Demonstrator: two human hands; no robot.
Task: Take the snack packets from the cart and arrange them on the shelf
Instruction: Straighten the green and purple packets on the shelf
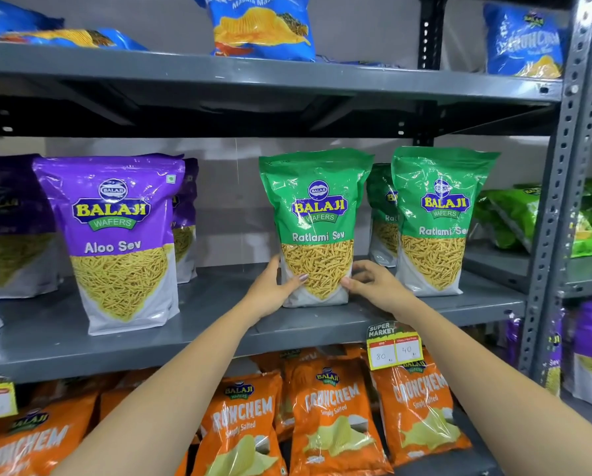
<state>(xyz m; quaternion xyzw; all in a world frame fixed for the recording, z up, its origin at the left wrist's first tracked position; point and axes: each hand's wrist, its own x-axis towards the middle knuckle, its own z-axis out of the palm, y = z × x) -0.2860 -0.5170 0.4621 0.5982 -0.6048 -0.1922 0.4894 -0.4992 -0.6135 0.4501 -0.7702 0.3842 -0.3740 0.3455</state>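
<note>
Green packet [316,225], both hands' fingers [296,281] clasping

Bright, even light fell from above; glare streaked the glossy packets [316,214], shelf undersides lay dark, edges bowed

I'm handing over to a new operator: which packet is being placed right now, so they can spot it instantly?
Find the grey middle shelf, between the blue packs above and orange ones below. The green Ratlami Sev packet stands upright mid-shelf. Unlike the matching green packet to its right, it is gripped at the base by the left hand and right hand.
</note>
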